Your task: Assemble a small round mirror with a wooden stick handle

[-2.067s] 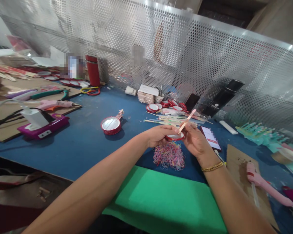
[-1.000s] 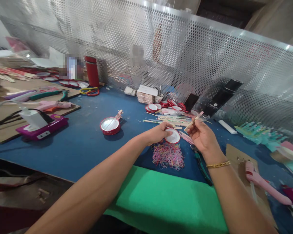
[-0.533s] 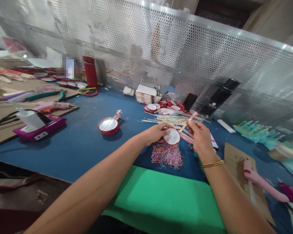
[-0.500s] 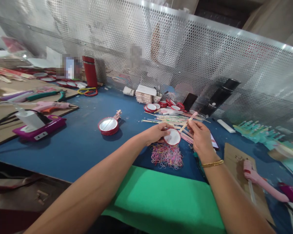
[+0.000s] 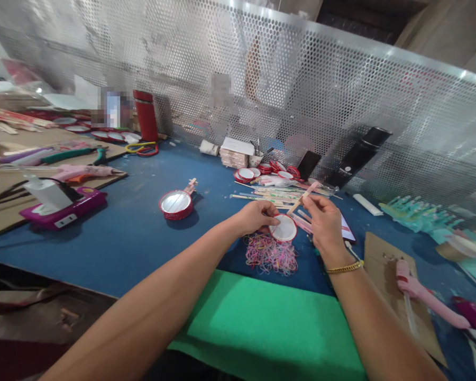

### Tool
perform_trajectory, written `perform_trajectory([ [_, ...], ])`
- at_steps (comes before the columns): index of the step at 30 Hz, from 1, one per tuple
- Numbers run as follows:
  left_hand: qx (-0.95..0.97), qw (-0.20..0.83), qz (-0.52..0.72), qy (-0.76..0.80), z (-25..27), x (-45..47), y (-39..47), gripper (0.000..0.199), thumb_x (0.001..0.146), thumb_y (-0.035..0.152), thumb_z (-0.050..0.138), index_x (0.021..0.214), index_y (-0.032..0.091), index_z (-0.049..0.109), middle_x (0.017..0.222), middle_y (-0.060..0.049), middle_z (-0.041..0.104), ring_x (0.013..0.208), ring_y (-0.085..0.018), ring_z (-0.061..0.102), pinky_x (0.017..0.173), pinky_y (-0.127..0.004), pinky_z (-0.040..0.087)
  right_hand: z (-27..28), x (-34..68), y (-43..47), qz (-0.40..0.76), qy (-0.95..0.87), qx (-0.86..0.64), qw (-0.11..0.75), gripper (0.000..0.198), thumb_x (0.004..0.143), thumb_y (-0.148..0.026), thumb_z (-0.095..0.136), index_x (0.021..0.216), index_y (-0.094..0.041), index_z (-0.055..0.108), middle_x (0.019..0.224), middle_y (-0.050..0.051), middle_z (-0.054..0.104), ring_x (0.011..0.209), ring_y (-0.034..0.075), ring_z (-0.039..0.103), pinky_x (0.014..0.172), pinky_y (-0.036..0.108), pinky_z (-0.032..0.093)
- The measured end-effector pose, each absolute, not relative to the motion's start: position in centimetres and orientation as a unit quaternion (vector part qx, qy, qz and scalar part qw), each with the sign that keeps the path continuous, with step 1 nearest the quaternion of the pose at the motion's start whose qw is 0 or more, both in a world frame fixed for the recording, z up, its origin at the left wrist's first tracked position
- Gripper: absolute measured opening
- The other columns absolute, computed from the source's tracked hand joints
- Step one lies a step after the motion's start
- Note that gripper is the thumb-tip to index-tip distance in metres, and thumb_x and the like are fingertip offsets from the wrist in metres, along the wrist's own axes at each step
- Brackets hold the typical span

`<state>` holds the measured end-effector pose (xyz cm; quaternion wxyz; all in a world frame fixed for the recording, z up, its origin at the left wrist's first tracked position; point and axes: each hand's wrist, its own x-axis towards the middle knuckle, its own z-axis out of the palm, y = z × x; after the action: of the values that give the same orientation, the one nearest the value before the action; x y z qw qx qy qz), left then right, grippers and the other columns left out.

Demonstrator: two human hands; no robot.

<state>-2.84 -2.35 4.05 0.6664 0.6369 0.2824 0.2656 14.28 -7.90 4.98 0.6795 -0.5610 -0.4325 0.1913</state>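
My left hand (image 5: 258,218) pinches the edge of a round white disc with a red rim (image 5: 283,228), tilted so its white face shows. Between the closed fingers of my right hand (image 5: 321,219) is a flat wooden stick (image 5: 301,198), pale at its lower end and pinkish toward the top. That lower end sits just above the disc's upper edge; whether they touch I cannot tell. Below the disc lies a heap of pink and multicoloured rubber bands (image 5: 270,255). A similar red-rimmed round piece (image 5: 176,205) with sticks at its back rests further left.
Loose sticks (image 5: 262,197) and red-rimmed discs (image 5: 246,174) lie behind my hands. A black bottle (image 5: 359,159) leans against the perforated metal screen (image 5: 277,69). Pink glue guns lie at right (image 5: 428,299) and left (image 5: 83,172). A purple power strip (image 5: 65,209) stands at left.
The disc has shifted slightly right and down in my left hand. The stick in my right hand has moved a little left and now stands apart from the disc's right side.
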Motion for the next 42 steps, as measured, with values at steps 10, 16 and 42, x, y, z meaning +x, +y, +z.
perform_trajectory([
  [10, 0.653, 0.637, 0.301, 0.277, 3.86, -2.67, -2.06, 0.029, 0.057, 0.026, 0.075, 0.071, 0.014, 0.053, 0.057, 0.006, 0.049, 0.047, -0.004, 0.039, 0.047, -0.02, 0.03, 4.58, 13.97, -7.91, 0.126, -0.507, -0.568, 0.636, 0.029, 0.072, -0.046, 0.066, 0.083, -0.018, 0.068, 0.083, 0.004, 0.069, 0.077, 0.017, 0.061, 0.075, 0.033, 0.048],
  [16, 0.656, 0.631, 0.308, 0.275, 3.82, -2.69, -1.91, 0.029, 0.056, 0.026, 0.075, 0.071, 0.014, 0.054, 0.059, 0.005, 0.05, 0.05, -0.005, 0.039, 0.049, -0.021, 0.029, 4.22, 14.09, -7.76, 0.106, -0.524, -0.559, 0.634, 0.028, 0.073, -0.044, 0.066, 0.084, -0.019, 0.069, 0.085, 0.004, 0.069, 0.079, 0.017, 0.062, 0.079, 0.034, 0.047],
  [42, 0.642, 0.638, 0.326, 0.275, 4.17, -2.69, -1.98, 0.028, 0.058, 0.025, 0.075, 0.072, 0.013, 0.053, 0.062, 0.004, 0.052, 0.053, -0.005, 0.044, 0.05, -0.019, 0.033, 4.52, 13.48, -8.22, 0.093, -0.548, -0.569, 0.606, 0.027, 0.074, -0.045, 0.064, 0.085, -0.02, 0.069, 0.085, 0.003, 0.071, 0.078, 0.018, 0.063, 0.08, 0.034, 0.047],
])
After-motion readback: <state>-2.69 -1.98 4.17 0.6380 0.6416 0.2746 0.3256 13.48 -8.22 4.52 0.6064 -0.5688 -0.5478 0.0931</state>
